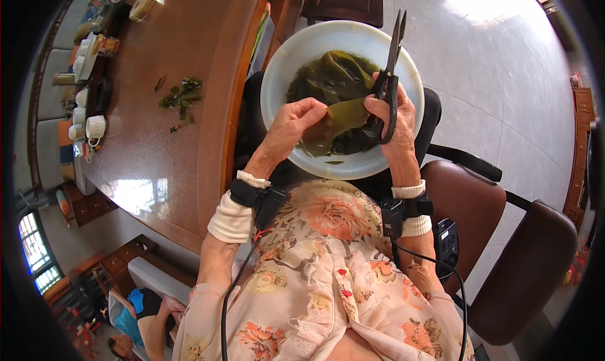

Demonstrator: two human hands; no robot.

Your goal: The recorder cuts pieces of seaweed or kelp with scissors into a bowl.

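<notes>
A large white plastic basin (279, 73) rests before me, holding broad green kelp sheets (340, 73) in liquid. Above it, a kelp strip (347, 114) stretches between both hands. My left hand (295, 124) pinches its left end between thumb and fingers. At the other end, my right hand (394, 113) pinches the strip with thumb and finger and also holds black-handled scissors (393, 54). The scissors point away from me, with their blade tips slightly apart. Small dark green kelp scraps (183, 96) lie on the wooden table to the left.
The wooden table (165, 172) runs along my left, with a white mug (95, 128) and several cups at its far side. A brown padded chair (465, 205) stands at my right. A dark wooden stool (344, 2) is beyond the basin. Another person (146, 321) is at lower left.
</notes>
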